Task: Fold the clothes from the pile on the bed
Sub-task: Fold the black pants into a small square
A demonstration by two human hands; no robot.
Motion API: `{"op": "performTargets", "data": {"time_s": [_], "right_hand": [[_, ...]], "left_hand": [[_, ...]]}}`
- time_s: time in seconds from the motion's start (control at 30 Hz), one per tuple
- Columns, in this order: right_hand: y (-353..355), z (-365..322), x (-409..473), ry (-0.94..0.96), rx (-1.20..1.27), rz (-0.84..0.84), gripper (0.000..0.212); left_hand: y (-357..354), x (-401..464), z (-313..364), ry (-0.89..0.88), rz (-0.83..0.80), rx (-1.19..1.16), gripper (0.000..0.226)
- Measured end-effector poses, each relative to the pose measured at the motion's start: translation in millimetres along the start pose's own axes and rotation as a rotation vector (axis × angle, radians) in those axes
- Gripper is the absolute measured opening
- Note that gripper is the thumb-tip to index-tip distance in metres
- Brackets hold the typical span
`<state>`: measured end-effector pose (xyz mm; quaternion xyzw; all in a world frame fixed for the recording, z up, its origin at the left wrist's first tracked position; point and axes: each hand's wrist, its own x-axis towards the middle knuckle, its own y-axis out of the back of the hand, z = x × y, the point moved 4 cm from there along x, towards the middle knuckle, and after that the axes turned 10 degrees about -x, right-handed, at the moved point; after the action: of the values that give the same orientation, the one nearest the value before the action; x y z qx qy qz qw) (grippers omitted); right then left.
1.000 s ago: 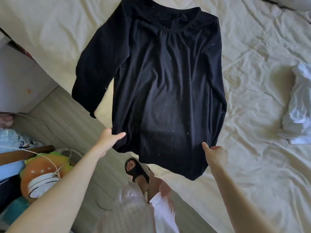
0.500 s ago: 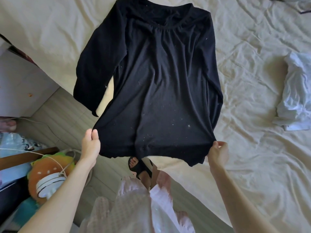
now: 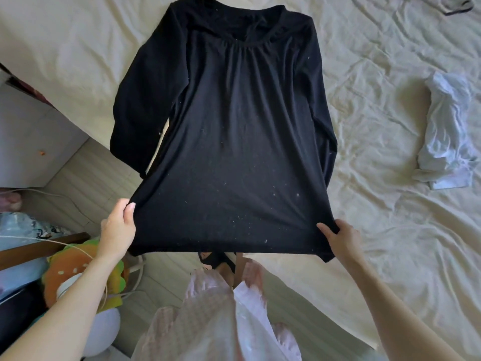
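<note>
- i see the black long-sleeved top (image 3: 229, 142) spread face up near the corner of the bed (image 3: 390, 243), hem toward me, one sleeve hanging off the edge.
- my left hand (image 3: 118, 230) pinches the left hem corner; my right hand (image 3: 341, 237) pinches the right one.
- it looks light, soft and stretchy, and will probably sag; i'd take hold at shoulder and hem together.
</note>
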<state>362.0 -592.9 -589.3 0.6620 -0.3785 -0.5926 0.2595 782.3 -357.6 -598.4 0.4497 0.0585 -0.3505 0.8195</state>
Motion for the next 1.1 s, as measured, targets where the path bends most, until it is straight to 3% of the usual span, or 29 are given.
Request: {"op": "performTargets", "data": {"time_s": [0.2, 0.33, 0.53, 0.67, 0.77, 0.93, 1.03, 1.1], "right_hand": [[-15, -6, 1, -0.168, 0.265, 0.032, 0.034], [-24, -9, -11, -0.088, 0.139, 0.045, 0.036], [-26, 4, -22, -0.043, 0.076, 0.073, 0.034], [-37, 8, -14, -0.085, 0.014, -0.092, 0.032], [-35, 3, -3, -0.151, 0.087, -0.161, 0.024], [-5, -9, 21, -0.245, 0.26, 0.005, 0.031], [-1, -18, 43, -0.339, 0.562, -0.08, 0.039], [-3, -24, 53, -0.417, 0.727, -0.188, 0.029]], "left_hand": [[-12, -14, 7, -0.055, 0.031, 0.068, 0.026], [-19, -27, 12, -0.14, -0.071, 0.154, 0.03], [-35, -26, -3, 0.074, -0.354, 0.353, 0.053], [-44, -27, -9, 0.236, -0.401, 0.399, 0.036], [-54, -28, 6, 0.283, -0.411, 0.376, 0.046], [-85, -36, 83, -0.156, -0.351, 0.274, 0.051], [-116, -42, 130, -0.416, -0.424, 0.369, 0.055], [-141, -45, 153, -0.499, -0.491, 0.448, 0.059]]}}
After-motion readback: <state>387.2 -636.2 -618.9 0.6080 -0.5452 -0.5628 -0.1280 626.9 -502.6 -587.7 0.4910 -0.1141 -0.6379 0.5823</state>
